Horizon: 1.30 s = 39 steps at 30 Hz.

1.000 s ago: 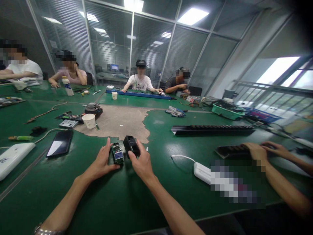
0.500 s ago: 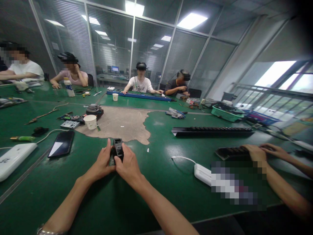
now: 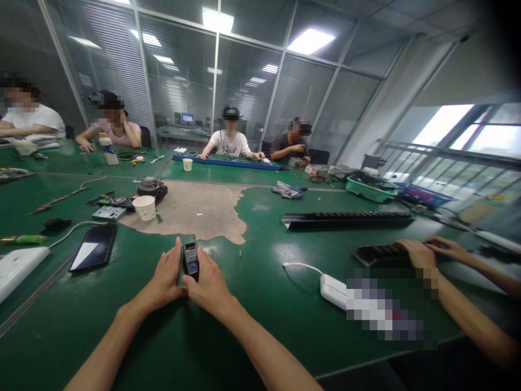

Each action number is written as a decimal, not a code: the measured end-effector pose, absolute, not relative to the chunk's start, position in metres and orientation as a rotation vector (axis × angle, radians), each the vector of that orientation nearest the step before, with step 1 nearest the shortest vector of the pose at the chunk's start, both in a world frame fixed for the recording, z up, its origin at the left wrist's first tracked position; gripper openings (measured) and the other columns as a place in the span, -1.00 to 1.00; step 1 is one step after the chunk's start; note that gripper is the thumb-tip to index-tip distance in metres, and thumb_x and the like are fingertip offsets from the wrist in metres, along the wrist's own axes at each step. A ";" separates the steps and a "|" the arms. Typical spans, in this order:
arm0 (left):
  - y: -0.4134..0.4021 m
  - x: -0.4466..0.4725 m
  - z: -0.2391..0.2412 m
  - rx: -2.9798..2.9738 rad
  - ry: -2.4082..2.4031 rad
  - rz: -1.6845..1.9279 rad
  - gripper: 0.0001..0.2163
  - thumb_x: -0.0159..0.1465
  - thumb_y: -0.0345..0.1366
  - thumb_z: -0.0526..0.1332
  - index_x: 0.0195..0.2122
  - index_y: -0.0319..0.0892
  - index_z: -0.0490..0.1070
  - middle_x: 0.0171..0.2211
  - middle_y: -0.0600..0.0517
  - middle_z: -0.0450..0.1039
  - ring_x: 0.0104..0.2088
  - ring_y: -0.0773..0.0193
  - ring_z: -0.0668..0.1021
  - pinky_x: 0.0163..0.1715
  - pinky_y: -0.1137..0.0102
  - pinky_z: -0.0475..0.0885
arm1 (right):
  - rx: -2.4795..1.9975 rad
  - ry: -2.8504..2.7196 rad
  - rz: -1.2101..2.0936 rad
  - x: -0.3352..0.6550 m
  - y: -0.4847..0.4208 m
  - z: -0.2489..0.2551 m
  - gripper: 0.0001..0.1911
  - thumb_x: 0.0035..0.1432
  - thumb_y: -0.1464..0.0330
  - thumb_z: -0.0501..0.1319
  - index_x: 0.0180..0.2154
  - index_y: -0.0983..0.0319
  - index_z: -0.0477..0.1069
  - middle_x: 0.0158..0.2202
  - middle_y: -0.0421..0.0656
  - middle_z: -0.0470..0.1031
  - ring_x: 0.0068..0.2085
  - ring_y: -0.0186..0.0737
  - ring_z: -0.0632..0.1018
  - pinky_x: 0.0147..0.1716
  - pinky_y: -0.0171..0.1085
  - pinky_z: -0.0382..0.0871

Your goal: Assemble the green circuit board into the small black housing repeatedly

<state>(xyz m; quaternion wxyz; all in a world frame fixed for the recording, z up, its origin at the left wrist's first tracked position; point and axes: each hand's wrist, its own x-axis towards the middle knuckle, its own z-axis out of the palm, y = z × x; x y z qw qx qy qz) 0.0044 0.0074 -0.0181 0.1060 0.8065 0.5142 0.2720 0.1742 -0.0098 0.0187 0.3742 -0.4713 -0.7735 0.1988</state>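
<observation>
A small black block with socket-like openings (image 3: 190,255) is upright between my hands, above the green table (image 3: 260,336). My right hand (image 3: 209,277) closes on its right side, the thumb at the near lower edge and the fingers along the side. My left hand (image 3: 165,274) is just left of the block with its fingers stretched and its thumb apart, pointing toward my right hand. A narrow gap shows between the left palm and the block. The block's underside and the right fingertips are hidden.
A black phone (image 3: 93,247) and white power strip (image 3: 20,266) lie left. Beyond are a paper cup (image 3: 145,208) and a bare brown patch (image 3: 203,201). Right are a long black rail (image 3: 345,221), a white adapter (image 3: 331,290) and a co-worker's hands (image 3: 419,255) on another rail.
The view has shifted slightly, so the scene sits a little further left. The block has tilted a bit in my right hand, and the left fingers have moved slightly away from it.
</observation>
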 end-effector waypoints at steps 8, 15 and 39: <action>0.013 0.002 -0.025 2.390 1.489 0.820 0.07 0.08 -0.23 0.27 0.32 -0.19 -0.65 0.27 -0.30 0.01 0.26 -0.17 0.13 0.20 -0.10 -0.01 | -1.235 -1.915 0.575 0.173 -0.011 0.017 -0.35 -0.02 0.45 0.22 0.15 0.28 0.18 0.10 0.03 0.34 0.11 0.01 0.38 0.11 -0.07 0.26; 0.009 0.003 -0.018 2.337 1.456 0.865 0.05 0.11 -0.17 0.29 0.33 -0.10 -0.62 0.27 -0.23 0.06 0.20 -0.12 0.24 0.14 -0.06 0.13 | -1.216 -1.793 0.533 0.177 -0.007 0.032 -0.33 0.03 0.37 0.22 0.19 0.29 0.14 0.06 -0.01 0.40 0.07 -0.05 0.43 0.10 -0.13 0.28; 0.007 0.006 -0.011 2.251 1.416 0.821 0.07 0.13 -0.10 0.28 0.32 -0.11 -0.66 0.27 -0.27 0.05 0.23 -0.27 0.17 0.13 -0.16 0.06 | -1.432 -1.708 0.369 0.264 0.001 -0.003 -0.25 0.03 0.37 0.23 0.25 0.29 0.10 0.21 0.05 0.24 0.23 0.05 0.25 0.20 0.02 0.13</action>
